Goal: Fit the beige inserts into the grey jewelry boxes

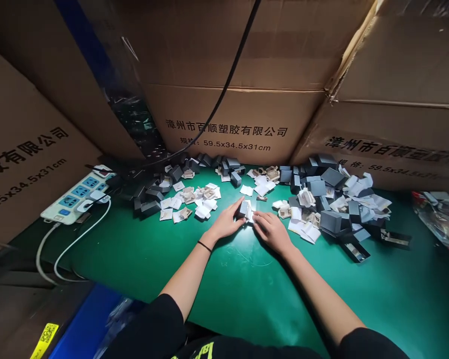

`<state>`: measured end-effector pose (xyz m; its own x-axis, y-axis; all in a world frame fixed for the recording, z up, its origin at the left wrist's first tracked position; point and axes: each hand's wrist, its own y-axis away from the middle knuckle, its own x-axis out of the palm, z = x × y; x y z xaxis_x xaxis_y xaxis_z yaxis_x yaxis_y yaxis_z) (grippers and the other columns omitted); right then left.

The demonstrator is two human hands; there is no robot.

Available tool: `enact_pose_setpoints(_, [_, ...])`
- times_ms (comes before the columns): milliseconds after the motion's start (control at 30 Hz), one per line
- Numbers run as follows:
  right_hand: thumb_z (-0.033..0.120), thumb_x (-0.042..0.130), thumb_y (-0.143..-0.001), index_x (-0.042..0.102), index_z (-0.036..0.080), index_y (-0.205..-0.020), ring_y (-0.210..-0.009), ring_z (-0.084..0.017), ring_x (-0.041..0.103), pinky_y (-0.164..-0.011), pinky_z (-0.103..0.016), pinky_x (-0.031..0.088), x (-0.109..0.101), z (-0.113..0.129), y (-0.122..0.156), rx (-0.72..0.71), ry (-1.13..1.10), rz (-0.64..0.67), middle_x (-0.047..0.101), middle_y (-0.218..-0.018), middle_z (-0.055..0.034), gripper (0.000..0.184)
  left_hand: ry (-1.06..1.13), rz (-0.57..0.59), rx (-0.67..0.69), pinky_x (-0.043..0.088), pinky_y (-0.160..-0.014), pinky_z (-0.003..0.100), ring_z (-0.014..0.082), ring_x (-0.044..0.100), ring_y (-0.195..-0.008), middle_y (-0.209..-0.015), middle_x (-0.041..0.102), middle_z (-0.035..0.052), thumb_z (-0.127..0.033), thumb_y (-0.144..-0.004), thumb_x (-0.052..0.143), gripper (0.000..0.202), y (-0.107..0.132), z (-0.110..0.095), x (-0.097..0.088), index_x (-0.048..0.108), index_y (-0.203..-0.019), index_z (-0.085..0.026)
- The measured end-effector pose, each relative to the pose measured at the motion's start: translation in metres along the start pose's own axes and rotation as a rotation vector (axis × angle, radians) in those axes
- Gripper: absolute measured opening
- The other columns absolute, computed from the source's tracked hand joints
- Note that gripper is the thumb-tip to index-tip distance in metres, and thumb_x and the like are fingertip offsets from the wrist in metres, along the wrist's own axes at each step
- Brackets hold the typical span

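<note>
Near the middle of the green table, my left hand (228,219) is closed around a small dark grey box (243,209) with a pale face. My right hand (271,229) is beside it, its fingers bent together at a white piece (249,215) against the box; what exactly those fingers grip is too small to make out. White folded inserts (205,205) lie in a loose group left of my hands. To the right is a heap of dark grey boxes (331,222) mixed with white inserts (307,232).
Tall cardboard cartons (224,112) wall in the back and sides. A white power strip (80,194) with cables sits at the left, and a black cable (232,75) hangs down in front. More dark boxes (149,207) line the back left. A clear plastic bag (443,219) lies far right.
</note>
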<state>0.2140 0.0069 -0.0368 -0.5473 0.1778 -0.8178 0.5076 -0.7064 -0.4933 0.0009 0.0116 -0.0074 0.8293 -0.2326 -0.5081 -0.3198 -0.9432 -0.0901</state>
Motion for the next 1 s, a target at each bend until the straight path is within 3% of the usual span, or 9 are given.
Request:
enact_pose_setpoints(233, [0.027,0.047,-0.094,0.065,0.019,-0.109,-0.096,-0.024,0.062,-0.084,-0.040,0.052,0.000,-0.001,0.002,0.020,-0.041,-0.028,0.067,-0.117,-0.0095,0.025,-0.016,-0.073,0.077,0.040,-0.109,0.040,0.0254,0.042,-0.136,-0.151,0.040,0.0103,-0.025,-0.081,0.058,0.071,0.001,-0.008,-0.008,0.034,-0.148,-0.018])
enact_pose_setpoints(333, [0.027,0.047,-0.094,0.065,0.020,-0.108,-0.095,-0.023,0.063,-0.082,-0.040,0.053,0.000,0.000,0.002,0.017,-0.047,-0.044,0.068,-0.115,-0.0090,0.024,-0.171,-0.358,0.069,0.036,-0.113,0.040,0.0238,0.046,-0.132,-0.142,0.050,0.0115,-0.024,-0.085,0.052,0.056,0.007,-0.007,-0.058,0.048,-0.140,-0.015])
enact_pose_setpoints(433, [0.027,0.047,-0.094,0.065,0.020,-0.109,-0.096,-0.024,0.063,-0.082,-0.041,0.054,0.001,0.000,0.001,0.011,-0.059,-0.048,0.068,-0.115,-0.0093,0.024,-0.470,-0.680,-0.186,0.030,-0.114,0.050,0.0296,0.044,-0.132,-0.136,0.055,0.0163,-0.023,-0.087,0.047,0.044,0.020,0.007,-0.134,0.058,-0.129,-0.013])
enact_pose_setpoints(500, [0.027,0.047,-0.094,0.065,0.021,-0.109,-0.097,-0.024,0.064,-0.082,-0.041,0.054,0.001,0.000,0.000,0.013,-0.070,-0.051,0.068,-0.115,-0.0092,0.024,-0.628,-0.779,-0.480,0.028,-0.108,0.065,0.0406,0.028,-0.140,-0.147,0.041,0.0203,-0.031,-0.085,0.054,0.052,0.033,0.021,-0.175,0.053,-0.134,-0.014])
enact_pose_setpoints(567, [0.028,0.046,-0.094,0.065,0.022,-0.108,-0.096,-0.024,0.064,-0.082,-0.042,0.054,0.002,0.000,0.000,0.021,-0.079,-0.053,0.068,-0.115,-0.0088,0.024,-0.666,-0.654,-0.739,0.024,-0.099,0.077,0.0504,0.015,-0.141,-0.153,0.028,0.0231,-0.040,-0.081,0.060,0.063,0.046,0.032,-0.197,0.049,-0.139,-0.017])
enact_pose_setpoints(633, [0.029,0.046,-0.094,0.065,0.022,-0.108,-0.095,-0.024,0.064,-0.081,-0.042,0.054,0.002,0.000,0.000,0.029,-0.088,-0.051,0.068,-0.115,-0.0085,0.024,-0.678,-0.533,-0.770,0.023,-0.096,0.079,0.0522,0.015,-0.140,-0.154,0.027,0.0222,-0.042,-0.079,0.063,0.062,0.058,0.038,-0.194,0.052,-0.136,-0.022])
enact_pose_setpoints(733, [0.029,0.047,-0.094,0.065,0.023,-0.109,-0.095,-0.024,0.064,-0.081,-0.043,0.054,0.002,-0.001,0.000,0.034,-0.107,-0.045,0.068,-0.115,-0.0079,0.024,-0.777,-0.382,-0.598,0.030,-0.098,0.073,0.0454,0.019,-0.142,-0.156,0.026,0.0158,-0.040,-0.084,0.054,0.050,0.075,0.033,-0.162,0.056,-0.133,-0.029])
enact_pose_setpoints(867, [0.029,0.048,-0.094,0.064,0.023,-0.109,-0.096,-0.024,0.064,-0.083,-0.043,0.054,0.002,-0.003,0.002,0.034,-0.125,-0.049,0.069,-0.115,-0.0074,0.022,-0.822,-0.332,-0.432,0.026,-0.104,0.069,0.0410,0.022,-0.143,-0.156,0.029,0.0100,-0.035,-0.087,0.052,0.047,0.092,0.019,-0.116,0.054,-0.134,-0.034])
enact_pose_setpoints(1000, [0.029,0.049,-0.094,0.064,0.023,-0.109,-0.097,-0.025,0.064,-0.084,-0.043,0.054,0.003,-0.004,0.003,0.034,-0.143,-0.045,0.068,-0.116,-0.0074,0.023,-0.759,-0.375,-0.369,0.028,-0.108,0.062,0.0371,0.028,-0.142,-0.153,0.037,0.0051,-0.028,-0.086,0.054,0.047,0.099,0.018,-0.108,0.056,-0.132,-0.035])
